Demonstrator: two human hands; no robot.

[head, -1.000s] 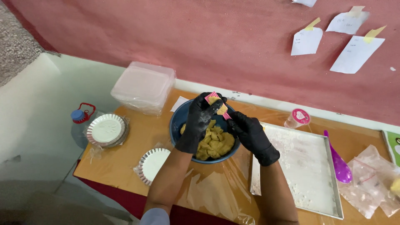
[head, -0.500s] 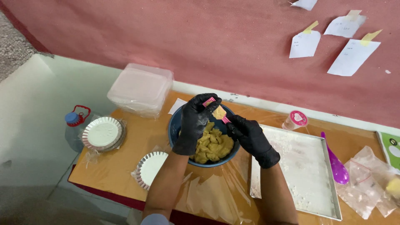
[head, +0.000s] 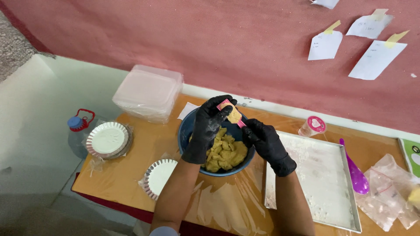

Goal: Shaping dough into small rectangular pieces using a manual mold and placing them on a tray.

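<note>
Over blue bowl [head: 188,131]: 2 hands [head: 238,129] scraping pink spatula [head: 232,112].

A floured metal tray [head: 326,183], purple spoon [head: 355,174], stacked plastic containers [head: 148,92] and 2 foil-pan stacks [head: 107,140] lie about.

I see three white paper notes [head: 345,41] taped with yellow strips high on the red wall. Clear plastic bags [head: 387,192] lie at the surface's right end, beside a green-edged package [head: 412,153].
</note>
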